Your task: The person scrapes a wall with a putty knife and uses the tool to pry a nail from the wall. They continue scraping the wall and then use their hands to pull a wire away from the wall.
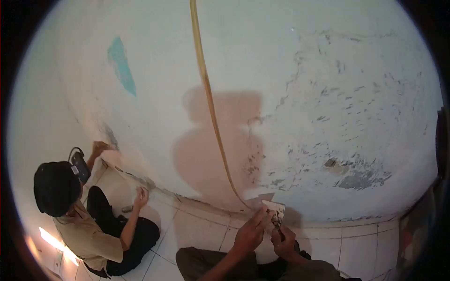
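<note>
A putty knife (280,209) with a broad, pale blade smeared with dark residue is held upright in front of the wall (154,117). My right hand (284,243) is closed around its handle. On the blade's left side, the fingers of my left hand (250,232) are closed against the blade, partly hiding its edge. My shadow falls on the wall ahead, and the blade casts a small one beside it.
A tan strip (206,84) runs down the wall. Paint is flaked and stained at right (361,175); a turquoise patch (122,65) shows at upper left. A co-worker in a black cap (57,188) sits on the tiled floor (358,243) at left, one hand at the wall.
</note>
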A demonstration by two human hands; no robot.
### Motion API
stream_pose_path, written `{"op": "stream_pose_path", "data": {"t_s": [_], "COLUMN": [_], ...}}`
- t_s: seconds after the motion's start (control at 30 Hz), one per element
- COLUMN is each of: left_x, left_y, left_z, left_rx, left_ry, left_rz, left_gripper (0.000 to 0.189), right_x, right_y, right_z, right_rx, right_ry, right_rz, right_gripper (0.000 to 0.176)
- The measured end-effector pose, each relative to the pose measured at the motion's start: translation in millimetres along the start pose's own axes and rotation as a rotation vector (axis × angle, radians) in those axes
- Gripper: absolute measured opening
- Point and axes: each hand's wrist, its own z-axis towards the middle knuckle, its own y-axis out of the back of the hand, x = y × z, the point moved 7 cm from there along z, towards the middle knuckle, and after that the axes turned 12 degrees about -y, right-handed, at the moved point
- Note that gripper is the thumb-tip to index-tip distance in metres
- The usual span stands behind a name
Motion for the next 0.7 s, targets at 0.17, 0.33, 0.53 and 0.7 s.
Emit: {"op": "stream_pose_path", "data": {"t_s": [0.17, 0.33, 0.53, 0.7], "left_x": [21, 30, 32, 33], "left_y": [-70, -93, -109, -106], "left_z": [-154, -170, -170, -175], "left_rx": [-0.144, -0.006, 0.095, 0.301], "left_ry": [0.587, 0.646, 0.631, 0.672], "left_rz": [-0.363, -0.402, -0.421, -0.270], "left_gripper": [0.015, 0.006, 0.009, 0.017], "right_x": [-30, 44, 55, -45], "right_y": [34, 72, 67, 22], "right_z": [-44, -28, -21, -27], "right_rx": [-0.036, -0.236, -0.513, -0.185], "right_ry": [-0.206, 0.028, 0.272, -0.230], "right_rz": [-0.286, -0.200, 0.346, 0.096], "right_gripper": [0.023, 0.033, 0.026, 0.028]}}
